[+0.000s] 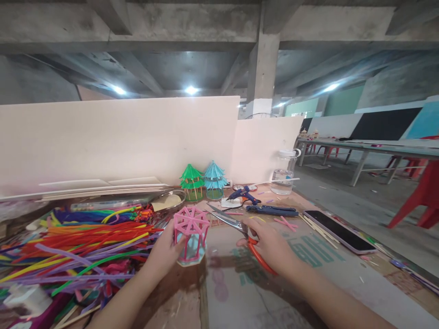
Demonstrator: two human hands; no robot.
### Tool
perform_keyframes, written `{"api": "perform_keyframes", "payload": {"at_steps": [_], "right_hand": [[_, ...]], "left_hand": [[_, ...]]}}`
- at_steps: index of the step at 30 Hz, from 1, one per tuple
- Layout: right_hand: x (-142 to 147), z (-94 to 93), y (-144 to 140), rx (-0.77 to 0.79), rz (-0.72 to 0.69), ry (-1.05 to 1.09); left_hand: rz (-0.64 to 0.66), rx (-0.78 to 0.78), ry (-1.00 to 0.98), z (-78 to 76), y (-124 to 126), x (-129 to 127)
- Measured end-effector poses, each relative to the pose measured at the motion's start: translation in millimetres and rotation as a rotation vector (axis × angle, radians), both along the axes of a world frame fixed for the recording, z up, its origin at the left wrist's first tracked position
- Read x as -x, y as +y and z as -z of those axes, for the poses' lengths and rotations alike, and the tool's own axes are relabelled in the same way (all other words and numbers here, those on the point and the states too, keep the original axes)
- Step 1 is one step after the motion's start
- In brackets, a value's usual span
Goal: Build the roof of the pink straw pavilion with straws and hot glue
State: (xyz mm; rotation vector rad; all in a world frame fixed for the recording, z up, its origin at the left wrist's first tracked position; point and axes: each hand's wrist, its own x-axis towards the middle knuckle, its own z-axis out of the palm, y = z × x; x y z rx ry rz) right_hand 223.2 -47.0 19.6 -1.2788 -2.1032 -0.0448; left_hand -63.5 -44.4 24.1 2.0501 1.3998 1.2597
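My left hand (pixel 168 246) is closed round a small pink pavilion frame (pixel 191 224), built of pipe-cleaner posts with a spoked roof ring on a pale blue base. In my right hand (pixel 262 240) are scissors (pixel 231 222) with orange handles. Their blades point left toward the pink frame, slightly apart, and do not appear to touch it. Behind the frame stand two tiered model pavilions, one green (pixel 192 182) and one light blue (pixel 214 180).
Many coloured pipe cleaners (pixel 92 242) lie heaped at left. Beyond my right hand are a blue glue gun (pixel 244 195), blue-handled pliers (pixel 272 210), cut pink pieces (pixel 286 223), thin sticks (pixel 320 229) and a phone (pixel 339 230). A water bottle (pixel 284 176) stands at the back right.
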Motion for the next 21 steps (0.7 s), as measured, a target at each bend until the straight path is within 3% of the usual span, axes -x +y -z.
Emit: {"api": "perform_keyframes", "payload": {"at_steps": [7, 21], "right_hand": [[0.9, -0.1, -4.0, -0.006, -0.048, 0.006], [2.3, 1.7, -7.0, -0.113, -0.091, -0.043]], "left_hand": [[-0.013, -0.026, 0.048, -2.5, -4.8, -0.7], [0.162, 0.089, -0.077, -7.1, -4.9, -8.1]]}}
